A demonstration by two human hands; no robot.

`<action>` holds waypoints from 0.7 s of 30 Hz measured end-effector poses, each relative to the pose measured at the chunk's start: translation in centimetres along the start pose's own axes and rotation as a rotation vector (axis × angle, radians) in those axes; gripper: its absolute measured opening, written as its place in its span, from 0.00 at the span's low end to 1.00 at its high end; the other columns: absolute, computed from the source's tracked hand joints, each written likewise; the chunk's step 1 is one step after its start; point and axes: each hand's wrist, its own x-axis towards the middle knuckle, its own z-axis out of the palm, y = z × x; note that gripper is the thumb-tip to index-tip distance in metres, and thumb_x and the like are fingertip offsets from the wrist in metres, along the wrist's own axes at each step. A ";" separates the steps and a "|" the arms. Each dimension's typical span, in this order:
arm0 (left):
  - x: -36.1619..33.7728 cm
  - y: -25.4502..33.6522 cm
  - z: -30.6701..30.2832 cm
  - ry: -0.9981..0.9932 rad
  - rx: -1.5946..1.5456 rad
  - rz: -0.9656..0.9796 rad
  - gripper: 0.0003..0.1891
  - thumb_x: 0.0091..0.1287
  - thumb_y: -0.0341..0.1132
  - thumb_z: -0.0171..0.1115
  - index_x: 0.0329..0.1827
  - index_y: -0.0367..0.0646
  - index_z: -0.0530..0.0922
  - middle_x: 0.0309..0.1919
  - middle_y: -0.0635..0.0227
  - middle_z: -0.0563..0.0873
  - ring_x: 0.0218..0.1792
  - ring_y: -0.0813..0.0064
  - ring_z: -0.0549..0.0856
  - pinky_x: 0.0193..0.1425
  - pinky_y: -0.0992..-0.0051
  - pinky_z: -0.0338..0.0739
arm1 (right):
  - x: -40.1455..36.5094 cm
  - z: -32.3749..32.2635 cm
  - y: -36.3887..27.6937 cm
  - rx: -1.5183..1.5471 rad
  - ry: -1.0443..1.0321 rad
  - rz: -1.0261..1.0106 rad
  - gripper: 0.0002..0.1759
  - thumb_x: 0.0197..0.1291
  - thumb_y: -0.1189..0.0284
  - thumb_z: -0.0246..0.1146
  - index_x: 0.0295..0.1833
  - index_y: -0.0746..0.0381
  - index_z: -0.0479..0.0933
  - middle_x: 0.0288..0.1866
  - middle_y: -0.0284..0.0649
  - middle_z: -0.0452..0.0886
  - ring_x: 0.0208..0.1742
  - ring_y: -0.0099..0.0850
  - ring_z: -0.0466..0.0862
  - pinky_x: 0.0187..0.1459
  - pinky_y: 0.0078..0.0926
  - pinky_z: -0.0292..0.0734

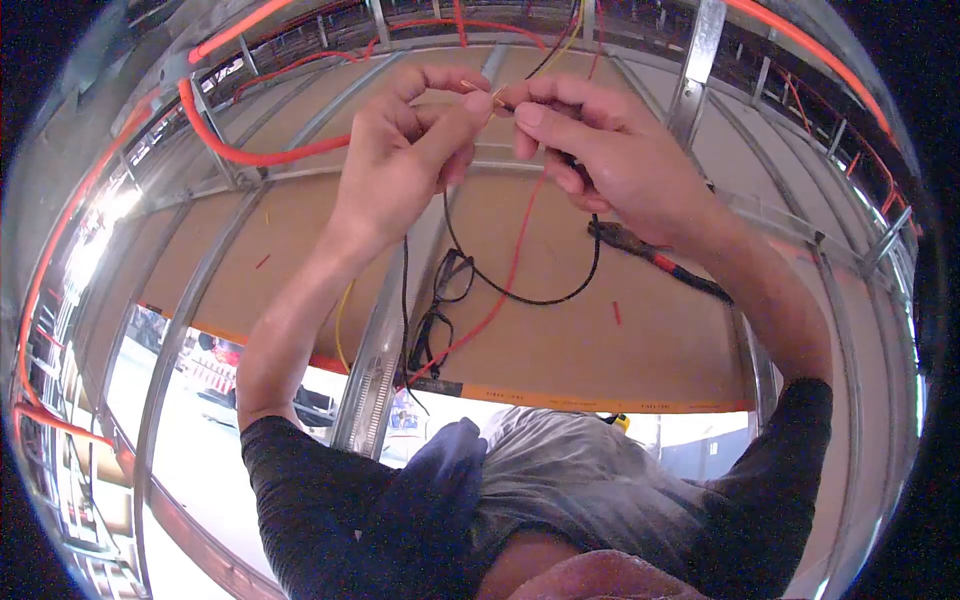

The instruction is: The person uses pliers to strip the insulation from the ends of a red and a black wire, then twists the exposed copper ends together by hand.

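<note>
Both hands are raised close together near the top centre. My left hand [400, 150] pinches a thin wire with a bare copper-coloured end between thumb and index finger. Opposite it, my right hand [600, 140] has thumb and index finger closed on a wire close to the same spot; its other fingers are curled. A black wire [540, 301] loops below the hands, and a red wire [518, 250] runs down between them. Pliers with black and red handles [650, 255] lie below my right wrist. Black-framed glasses [437, 315] rest on the brown board [560, 350].
Metal studs [375, 370] cross the view on both sides. Orange-red tubing [250, 157] curves at the upper left, and more tubing [830, 60] runs along the upper right. A yellow wire [341, 325] hangs beside my left forearm. Small red scraps [617, 313] lie on the board.
</note>
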 end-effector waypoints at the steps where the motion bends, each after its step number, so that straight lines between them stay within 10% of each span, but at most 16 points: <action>1: 0.0 0.0 0.1 0.001 -0.017 0.002 0.14 0.71 0.40 0.63 0.47 0.37 0.76 0.15 0.76 0.76 0.15 0.90 0.69 0.19 0.84 0.56 | 0.0 0.0 0.1 0.000 -0.002 0.012 0.15 0.71 0.65 0.57 0.56 0.61 0.77 0.34 0.30 0.81 0.21 0.14 0.70 0.18 0.13 0.62; 8: -0.1 -0.3 0.0 0.011 -0.099 -0.035 0.08 0.71 0.38 0.63 0.43 0.45 0.78 0.23 0.76 0.80 0.17 0.92 0.68 0.19 0.85 0.56 | 0.1 0.1 0.2 -0.082 -0.033 -0.006 0.18 0.72 0.63 0.56 0.60 0.63 0.74 0.37 0.29 0.76 0.21 0.12 0.67 0.16 0.11 0.57; 21: -0.3 -1.2 0.4 0.014 -0.119 -0.008 0.07 0.71 0.37 0.63 0.39 0.44 0.78 0.24 0.74 0.81 0.17 0.91 0.69 0.19 0.86 0.59 | 1.5 -0.2 1.4 -0.171 0.071 -0.256 0.12 0.67 0.67 0.63 0.47 0.65 0.80 0.36 0.36 0.86 0.31 0.22 0.84 0.27 0.21 0.81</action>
